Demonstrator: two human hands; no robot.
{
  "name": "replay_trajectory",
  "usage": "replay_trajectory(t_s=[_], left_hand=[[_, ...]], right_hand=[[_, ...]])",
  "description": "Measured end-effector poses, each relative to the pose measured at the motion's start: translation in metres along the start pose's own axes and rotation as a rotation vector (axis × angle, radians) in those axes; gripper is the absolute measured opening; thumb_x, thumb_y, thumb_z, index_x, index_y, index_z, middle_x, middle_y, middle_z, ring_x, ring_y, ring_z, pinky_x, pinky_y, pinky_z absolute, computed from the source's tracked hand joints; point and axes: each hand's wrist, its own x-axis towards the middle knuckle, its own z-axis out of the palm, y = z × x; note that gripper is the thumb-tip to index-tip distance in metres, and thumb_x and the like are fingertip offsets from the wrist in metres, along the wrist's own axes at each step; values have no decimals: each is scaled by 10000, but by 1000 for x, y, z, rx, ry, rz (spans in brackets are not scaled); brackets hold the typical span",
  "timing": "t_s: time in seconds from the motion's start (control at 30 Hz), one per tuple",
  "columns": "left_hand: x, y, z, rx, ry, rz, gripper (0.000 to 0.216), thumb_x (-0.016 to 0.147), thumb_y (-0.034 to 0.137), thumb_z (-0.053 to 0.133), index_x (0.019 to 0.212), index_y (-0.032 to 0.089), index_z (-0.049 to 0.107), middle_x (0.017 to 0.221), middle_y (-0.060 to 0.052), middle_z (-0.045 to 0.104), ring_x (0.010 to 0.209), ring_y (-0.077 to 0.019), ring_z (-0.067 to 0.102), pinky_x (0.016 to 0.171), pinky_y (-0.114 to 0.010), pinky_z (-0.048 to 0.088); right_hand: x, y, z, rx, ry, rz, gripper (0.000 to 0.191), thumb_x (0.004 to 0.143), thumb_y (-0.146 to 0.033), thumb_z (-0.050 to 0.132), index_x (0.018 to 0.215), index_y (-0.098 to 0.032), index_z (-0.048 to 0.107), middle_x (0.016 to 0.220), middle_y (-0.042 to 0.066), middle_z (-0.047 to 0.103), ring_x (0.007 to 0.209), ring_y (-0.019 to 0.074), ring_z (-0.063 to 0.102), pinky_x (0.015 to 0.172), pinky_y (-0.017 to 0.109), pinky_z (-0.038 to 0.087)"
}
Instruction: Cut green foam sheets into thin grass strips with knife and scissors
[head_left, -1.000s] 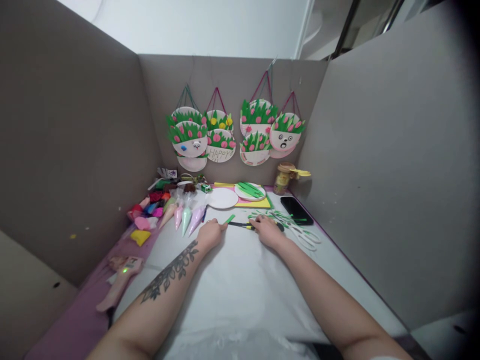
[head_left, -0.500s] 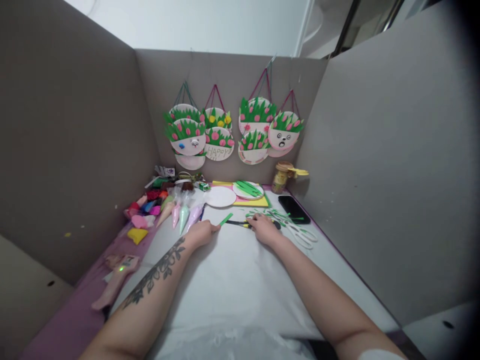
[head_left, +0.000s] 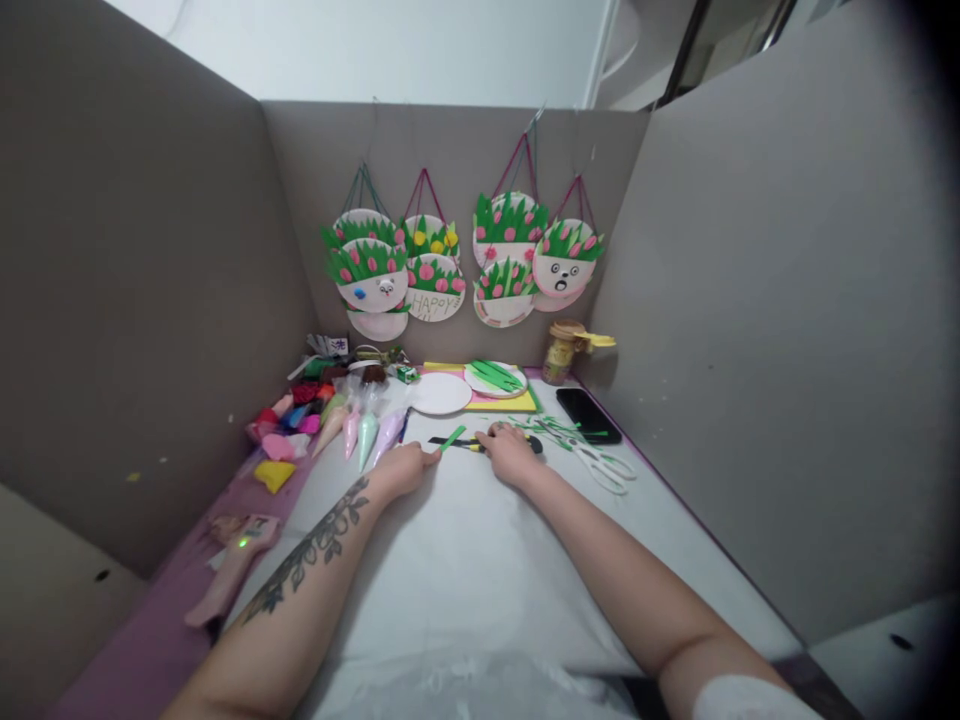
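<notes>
My left hand point(head_left: 407, 470) pinches the near end of a narrow green paper strip point(head_left: 454, 437), which points up and away from the fingertips. My right hand point(head_left: 510, 455) is closed over a slim black-and-yellow utility knife point(head_left: 463, 444). The knife's dark tip reaches left behind the green strip; its black rear end shows beyond the right side of my hand. I cannot tell whether knife and strip touch. Green offcuts point(head_left: 544, 428) and white-handled scissors point(head_left: 600, 462) lie right of my right hand.
Behind the hands lie a white paper plate point(head_left: 441, 394) and another plate heaped with green strips point(head_left: 496, 377). Piping bags point(head_left: 367, 430) and colourful packets stand left. A pink glue gun point(head_left: 236, 570), a black phone point(head_left: 589, 416) and a brown-lidded jar point(head_left: 560, 355) flank the work area.
My right hand has slid left with the utility knife, bringing the tip behind the green strip. My left hand still pinches the strip in nearly the same place.
</notes>
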Motion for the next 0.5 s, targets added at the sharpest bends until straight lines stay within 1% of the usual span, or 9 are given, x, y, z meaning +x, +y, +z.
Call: replay_trajectory(t_s=[0.1, 0.27, 0.37, 0.5], left_hand=[[0, 1, -1, 3, -2, -6, 504, 914, 228, 306, 1375, 337, 476, 962, -101, 601, 888, -220, 623, 774, -282, 435], [-2, 4, -5, 4, -22, -17, 521, 893, 193, 328, 1375, 321, 481, 982, -107, 614, 884, -222, 623, 777, -283, 445], [-3, 6, -6, 7, -14, -25, 526, 888, 183, 333, 1374, 317, 482, 977, -105, 615, 877, -215, 628, 776, -277, 446], [-3, 6, -4, 13, 8, -12, 521, 899, 188, 306, 1369, 315, 491, 971, -118, 615, 865, -236, 635, 758, -304, 449]], right_hand=[[0, -1, 0, -2, -5, -2, 384, 892, -161, 426, 1246, -243, 552, 1166, 132, 538, 1081, 267, 457, 881, 364, 295], [-3, 4, 0, 6, -4, -11, 394, 881, -155, 439, 1247, -248, 551, 1161, 127, 541, 1090, 261, 457, 884, 356, 294], [-7, 9, 0, 12, 3, -13, 383, 876, -160, 446, 1231, -243, 566, 1141, 124, 549, 1084, 260, 459, 872, 351, 301], [-14, 14, 1, 9, 5, -6, 390, 866, -152, 451, 1224, -239, 578, 1142, 121, 554, 1061, 256, 465, 850, 344, 304]])
